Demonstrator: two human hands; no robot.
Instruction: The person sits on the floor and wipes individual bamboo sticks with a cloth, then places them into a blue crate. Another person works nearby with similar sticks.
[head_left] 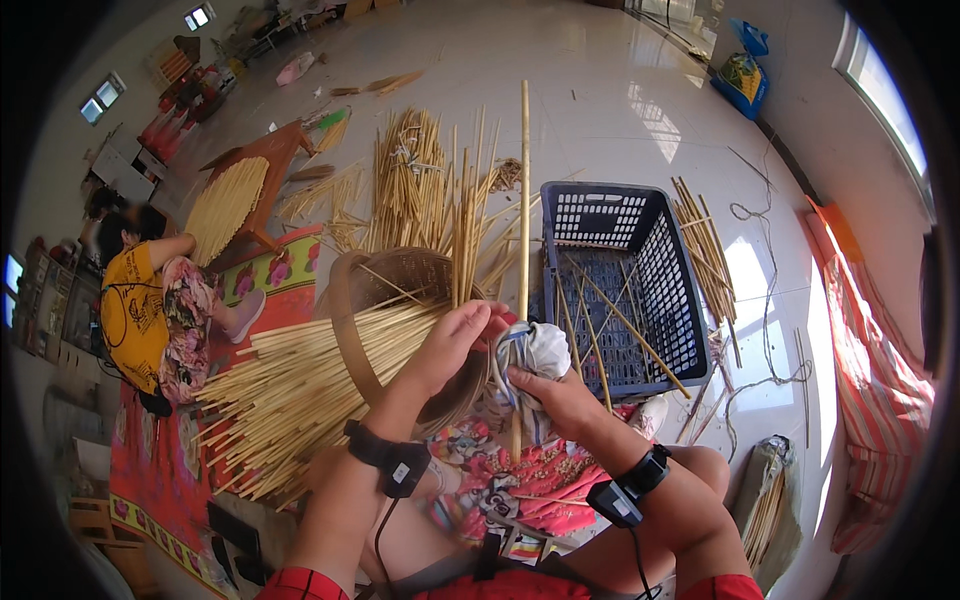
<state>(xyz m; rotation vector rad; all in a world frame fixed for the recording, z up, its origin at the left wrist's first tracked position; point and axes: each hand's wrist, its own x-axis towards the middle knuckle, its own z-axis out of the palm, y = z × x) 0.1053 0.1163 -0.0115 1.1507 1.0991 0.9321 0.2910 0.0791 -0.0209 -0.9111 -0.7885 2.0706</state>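
My right hand (548, 392) is closed around a bunched white cloth with dark stripes (533, 350). The cloth is wrapped about a long yellow stalk (525, 200), which stands nearly upright and pokes out below it. My left hand (458, 340) is just left of the cloth, its fingers curled with a red patch at the fingertips; what they hold is hidden. Behind that hand rises an upright bunch of thin stalks (466, 235). A woven basket with a hoop handle (350, 320) lies by my left forearm, with many pale stalks (290, 390) fanned out across it.
Right of my hands stands a dark blue plastic crate (690, 320) with a few stalks inside. More stalk bundles (410, 180) lie ahead. At the left another person (140, 310) holds a round yellow mat (228, 210) by a low wooden table (285, 150). A cord (770, 290) trails over the floor.
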